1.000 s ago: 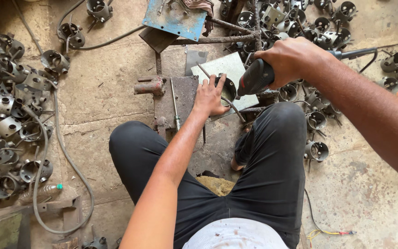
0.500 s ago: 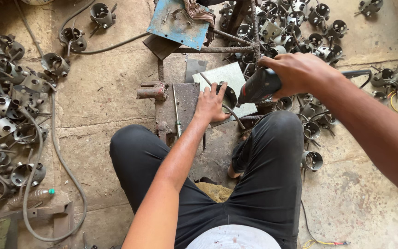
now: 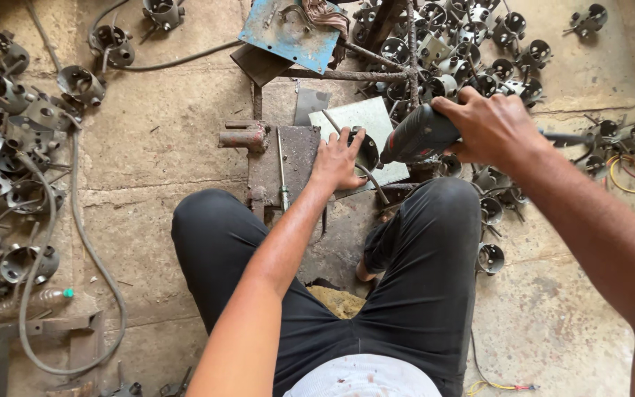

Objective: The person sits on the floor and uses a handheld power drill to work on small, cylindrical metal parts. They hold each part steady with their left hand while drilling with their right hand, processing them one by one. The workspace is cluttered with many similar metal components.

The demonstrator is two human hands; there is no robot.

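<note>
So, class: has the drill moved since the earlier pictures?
Cannot tell for certain: the camera shifts. Against the pale metal sheet, the drill in the right hand looks unmoved, tip at the ring.

arms: bare, no sleeves showing | trousers (image 3: 435, 294): black | top (image 3: 365, 378): white | feet: bare

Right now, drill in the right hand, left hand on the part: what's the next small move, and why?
Probably bring the drill tip down onto the round metal part. The right hand grips the drill angled at it, and the left hand pins that part against the grey plate, so it looks braced.
</note>
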